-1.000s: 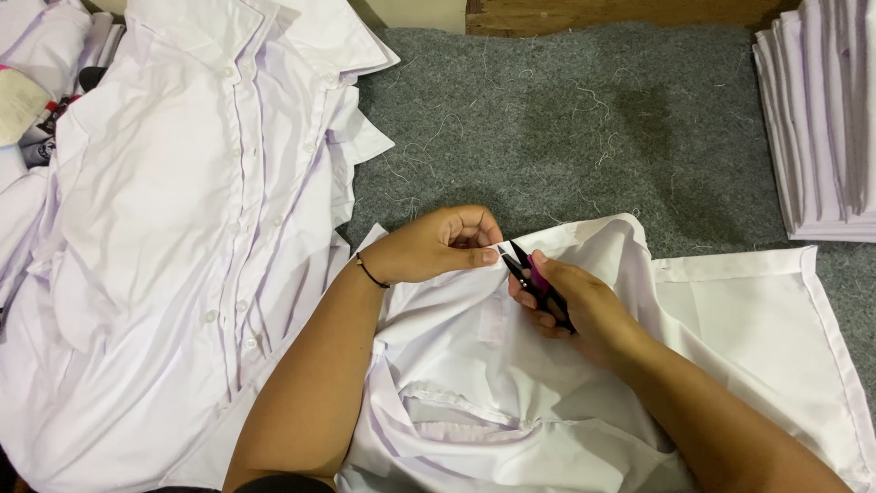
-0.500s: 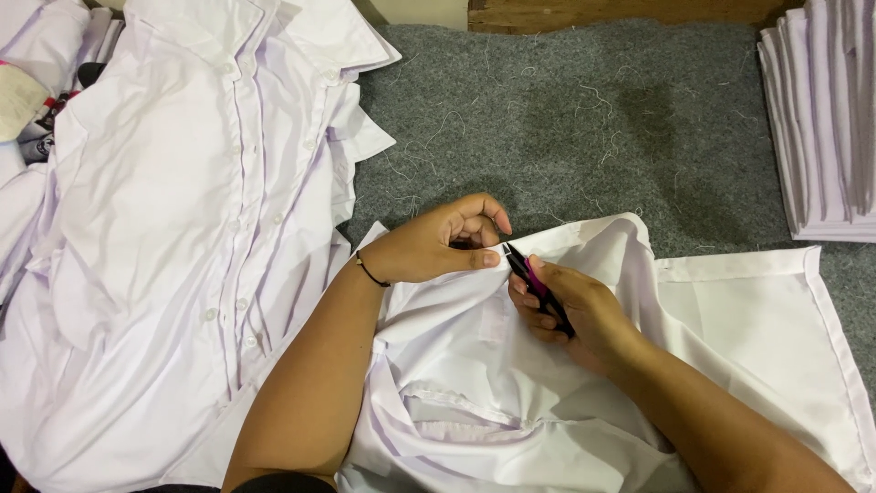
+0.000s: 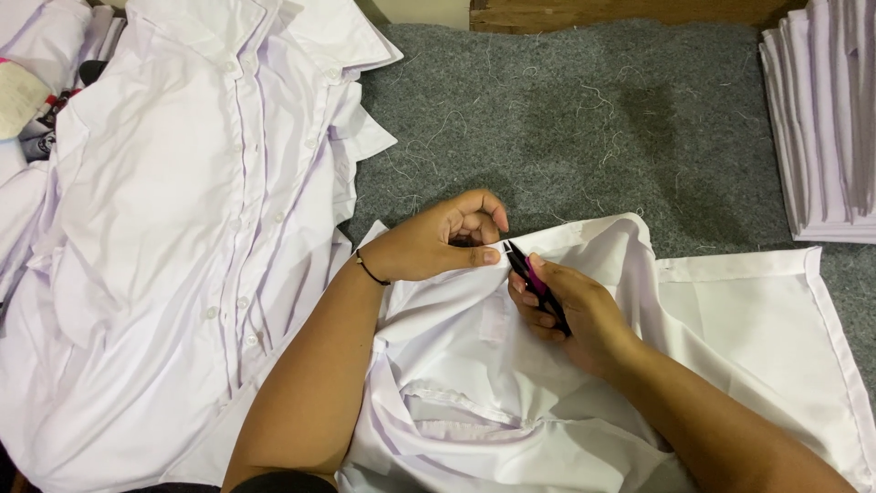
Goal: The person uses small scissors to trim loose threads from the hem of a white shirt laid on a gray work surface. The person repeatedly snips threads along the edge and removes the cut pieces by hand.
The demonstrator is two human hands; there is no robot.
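White shirt spread on grey worktop, lower part cut off by frame edge. Left hand clenched, fabric edge pinched between thumb and fingers. Snips grasped in right hand; blades mostly hidden by fingers, tip touching pinched edge. Shirt pile at left, folded stack at right, both cropped.

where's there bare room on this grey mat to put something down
Bare grey felt mat lies open between the pile of buttoned shirts and the folded stack, above the white shirt. It is crowded around the left hand, right hand and thread snips.
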